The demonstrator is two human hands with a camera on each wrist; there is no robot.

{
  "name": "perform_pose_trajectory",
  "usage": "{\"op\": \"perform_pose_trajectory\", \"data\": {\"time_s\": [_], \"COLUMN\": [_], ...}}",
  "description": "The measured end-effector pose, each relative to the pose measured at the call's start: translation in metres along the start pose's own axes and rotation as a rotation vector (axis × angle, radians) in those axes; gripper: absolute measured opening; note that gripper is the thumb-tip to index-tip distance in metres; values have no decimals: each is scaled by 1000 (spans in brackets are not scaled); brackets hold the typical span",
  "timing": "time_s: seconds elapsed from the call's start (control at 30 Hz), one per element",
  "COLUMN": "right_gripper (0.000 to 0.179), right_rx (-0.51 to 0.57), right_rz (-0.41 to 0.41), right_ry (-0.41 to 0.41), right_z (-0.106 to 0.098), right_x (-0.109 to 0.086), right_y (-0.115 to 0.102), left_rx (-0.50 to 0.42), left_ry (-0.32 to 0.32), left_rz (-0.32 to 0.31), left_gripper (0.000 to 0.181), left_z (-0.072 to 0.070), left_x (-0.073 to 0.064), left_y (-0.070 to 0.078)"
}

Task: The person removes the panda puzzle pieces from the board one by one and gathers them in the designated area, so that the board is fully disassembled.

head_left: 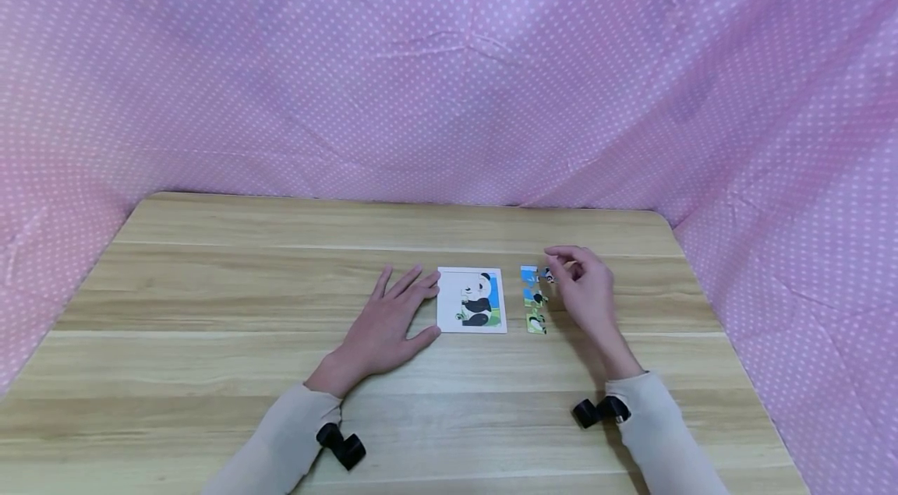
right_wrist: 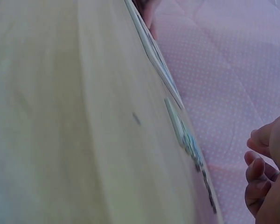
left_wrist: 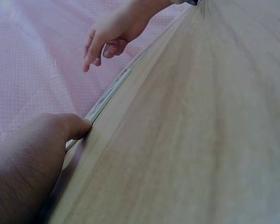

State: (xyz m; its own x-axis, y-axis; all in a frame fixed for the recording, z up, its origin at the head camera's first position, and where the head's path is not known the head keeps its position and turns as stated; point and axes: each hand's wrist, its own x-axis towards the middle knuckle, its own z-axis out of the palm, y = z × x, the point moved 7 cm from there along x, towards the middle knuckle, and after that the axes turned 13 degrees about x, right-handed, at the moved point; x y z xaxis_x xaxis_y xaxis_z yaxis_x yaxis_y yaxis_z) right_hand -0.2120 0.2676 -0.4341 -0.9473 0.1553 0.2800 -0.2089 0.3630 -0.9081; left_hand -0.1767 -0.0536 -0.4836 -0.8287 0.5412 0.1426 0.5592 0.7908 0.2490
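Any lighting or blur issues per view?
Head: fairly even light, puzzle board artwork legible, soft shadow beside the right hand on the tabletop. Left wrist: steep tilt, board nearly edge-on, dark shadow under the left hand. Right wrist: hazy, loose pieces soft and nearly edge-on, their pictures unreadable.

I am at what looks like a curtained-off recording spot: pink cloth (head_left: 449,74) with white dots hangs behind and beside my wood-grain table (head_left: 245,284), and small black devices (head_left: 349,451) sit at both my wrists. Whether a home or a lab lies beyond the cloth, I cannot tell.
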Motion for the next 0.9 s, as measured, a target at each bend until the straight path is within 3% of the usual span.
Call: {"op": "perform_pose_trajectory", "data": {"time_s": [0.23,0.9], "right_gripper": [12,22], "right_rx": [8,-24], "right_rz": [-44,-72], "right_ry": [-38,-229], "right_z": [13,55], "right_x": [-6,-26], "right_y": [-14,-35], "left_rx": [-1,-23], "left_ry": [-1,-2], "left_rz": [0,3], "left_gripper": [68,67], "left_z": [-1,-4], "left_x": [0,0], "left_y": [1,2]}}
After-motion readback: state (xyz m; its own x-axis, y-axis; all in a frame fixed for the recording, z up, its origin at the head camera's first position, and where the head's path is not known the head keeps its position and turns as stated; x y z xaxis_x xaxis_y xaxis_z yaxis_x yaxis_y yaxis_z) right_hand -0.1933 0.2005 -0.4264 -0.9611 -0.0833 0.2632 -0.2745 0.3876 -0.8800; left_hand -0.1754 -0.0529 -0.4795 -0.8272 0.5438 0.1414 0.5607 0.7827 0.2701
